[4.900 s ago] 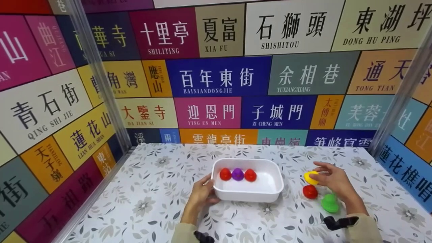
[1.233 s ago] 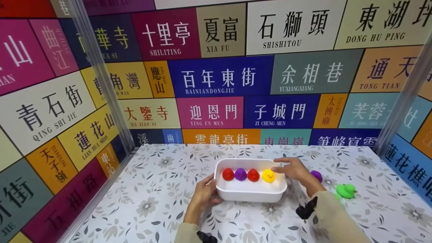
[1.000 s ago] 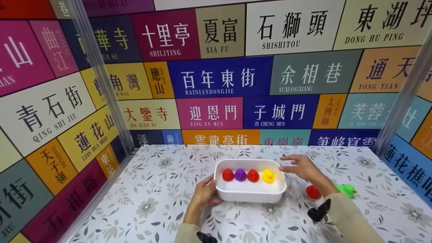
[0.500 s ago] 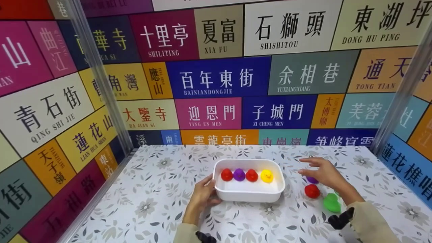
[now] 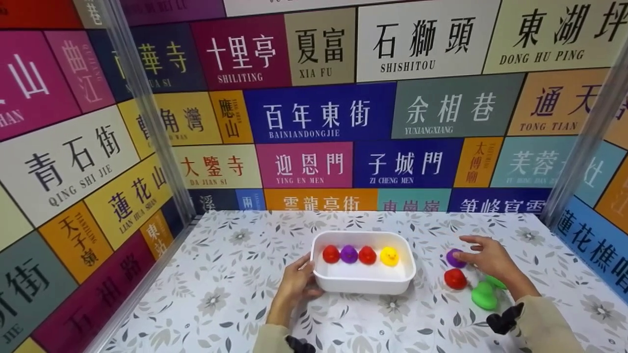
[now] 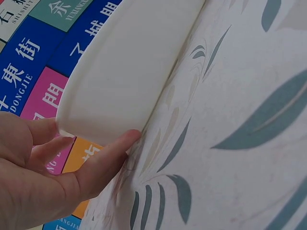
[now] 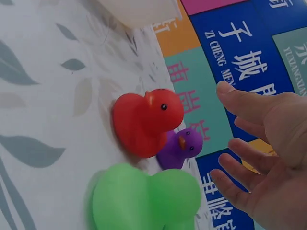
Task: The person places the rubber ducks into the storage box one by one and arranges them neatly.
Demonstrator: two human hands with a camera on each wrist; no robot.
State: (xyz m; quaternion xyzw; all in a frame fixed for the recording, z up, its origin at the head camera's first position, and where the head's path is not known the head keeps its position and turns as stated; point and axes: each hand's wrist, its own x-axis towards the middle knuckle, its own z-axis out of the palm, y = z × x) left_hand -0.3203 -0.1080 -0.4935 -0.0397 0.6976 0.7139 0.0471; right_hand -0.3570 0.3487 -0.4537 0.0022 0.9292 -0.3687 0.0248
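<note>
My left hand (image 5: 296, 282) holds the left end of a white box (image 5: 363, 286); the left wrist view shows the thumb and fingers of this hand (image 6: 53, 177) pinching the box end (image 6: 115, 81). Inside stand a red duck (image 5: 330, 254), a purple duck (image 5: 349, 254), another red duck (image 5: 367, 255) and a yellow duck (image 5: 389, 256) in a row. To the right, my right hand (image 5: 490, 257) is over a purple duck (image 5: 456, 258). In the right wrist view that hand (image 7: 268, 153) has spread fingers beside the purple duck (image 7: 180, 147), with a visible gap.
On the table (image 5: 211, 294), a red duck (image 5: 455, 279) sits in front of the purple one. Green ducks (image 5: 484, 295) lie close together near the right forearm, one partly hidden behind the other. A wall with colourful lettered panels (image 5: 321, 113) rises behind the table.
The yellow duck, earlier at my right hand on the table, is in the box. My right hand has let it go and moved right to the loose purple duck. My left hand has stayed on the box.
</note>
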